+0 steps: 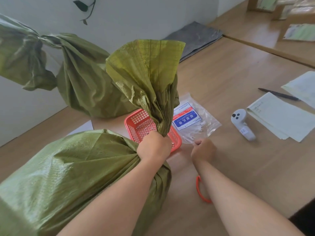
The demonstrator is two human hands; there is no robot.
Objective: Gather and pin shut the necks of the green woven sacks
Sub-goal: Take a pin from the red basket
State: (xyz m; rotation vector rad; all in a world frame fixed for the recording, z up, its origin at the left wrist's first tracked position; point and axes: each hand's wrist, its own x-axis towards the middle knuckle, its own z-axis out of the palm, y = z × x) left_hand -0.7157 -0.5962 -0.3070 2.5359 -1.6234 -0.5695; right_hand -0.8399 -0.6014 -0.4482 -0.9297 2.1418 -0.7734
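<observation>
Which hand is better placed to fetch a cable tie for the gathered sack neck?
Right. The right hand is at the cable tie packet; the left hand grips the sack neck.

Both my bare forearms reach forward, my left hand (154, 145) fisted tight round the gathered sack neck (162, 123), knuckles up, my right hand (203, 150) near it, fingers curled under, thumb tip showing, whether pinching anything I cannot tell.
</observation>
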